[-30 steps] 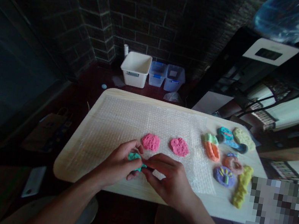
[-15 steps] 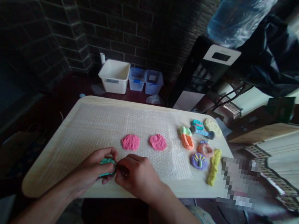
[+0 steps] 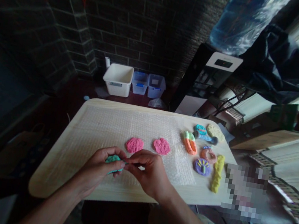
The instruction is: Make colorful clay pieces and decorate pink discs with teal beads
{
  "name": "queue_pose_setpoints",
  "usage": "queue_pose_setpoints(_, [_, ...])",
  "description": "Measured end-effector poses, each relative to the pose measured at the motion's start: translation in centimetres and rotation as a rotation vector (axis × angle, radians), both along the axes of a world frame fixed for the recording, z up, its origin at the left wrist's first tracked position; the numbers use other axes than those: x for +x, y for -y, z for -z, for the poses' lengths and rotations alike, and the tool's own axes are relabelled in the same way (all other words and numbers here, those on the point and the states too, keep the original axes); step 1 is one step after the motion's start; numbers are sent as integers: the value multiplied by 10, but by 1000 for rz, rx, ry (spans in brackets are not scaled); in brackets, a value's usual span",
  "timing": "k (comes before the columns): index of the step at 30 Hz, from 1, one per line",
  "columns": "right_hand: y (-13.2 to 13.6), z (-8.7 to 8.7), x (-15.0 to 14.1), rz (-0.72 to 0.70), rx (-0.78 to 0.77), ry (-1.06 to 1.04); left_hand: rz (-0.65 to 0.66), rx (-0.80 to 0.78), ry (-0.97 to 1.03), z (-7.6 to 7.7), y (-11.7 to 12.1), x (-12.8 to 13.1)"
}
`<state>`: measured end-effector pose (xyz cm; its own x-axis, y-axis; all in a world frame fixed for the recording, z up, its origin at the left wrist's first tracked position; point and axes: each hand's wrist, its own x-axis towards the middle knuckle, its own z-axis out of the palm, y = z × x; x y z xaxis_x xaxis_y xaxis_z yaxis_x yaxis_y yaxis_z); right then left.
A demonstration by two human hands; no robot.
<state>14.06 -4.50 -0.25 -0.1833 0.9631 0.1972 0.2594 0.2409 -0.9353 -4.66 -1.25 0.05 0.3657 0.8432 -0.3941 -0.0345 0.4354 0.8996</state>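
A lump of teal modelling clay (image 3: pixel 113 159) is held in my left hand (image 3: pixel 101 165), its thumb across the front and its fingers curled behind. My right hand (image 3: pixel 146 171) pinches at the right end of the same lump, thumb and forefinger pressed together; the fingertips hide how much clay they grip. Just beyond my hands, a flattened pink clay piece (image 3: pixel 134 145) lies on the bubble wrap (image 3: pixel 107 120). To its right is a second pink clay piece (image 3: pixel 161 146).
On the right of the table (image 3: pixel 120 195) lie several shaped clay pieces, among them a yellow strip (image 3: pixel 217 174), a purple disc (image 3: pixel 202 167) and an orange-and-green piece (image 3: pixel 189 142). Behind the table stand a white basket (image 3: pixel 118 83), blue bins (image 3: pixel 156 87) and a water dispenser (image 3: pixel 198 82).
My right hand's fingers have straightened into a pinch at the teal clay's end. The whole scene has shifted slightly right and down in view; the pink pieces lie as before.
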Motion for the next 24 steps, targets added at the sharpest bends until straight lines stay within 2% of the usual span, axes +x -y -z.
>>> queue_pose_setpoints(6, [2,0,0,-57,-100,16,-9,49,-26,3,-1,0])
queue_pose_setpoints(10, [-4,-7,-1,-122,-23,147,2,46,-54,7,-5,-3])
queue_pose_setpoints(15, [-11,-12,-5,-129,100,327,-23,54,-128,11,-11,-4])
queue_pose_setpoints(20, [-10,-9,-7,-172,128,356,22,186,-199,14,-9,-5])
queue_pose_setpoints(24, [-7,-2,-11,-83,108,316,34,285,-209,12,-7,-4])
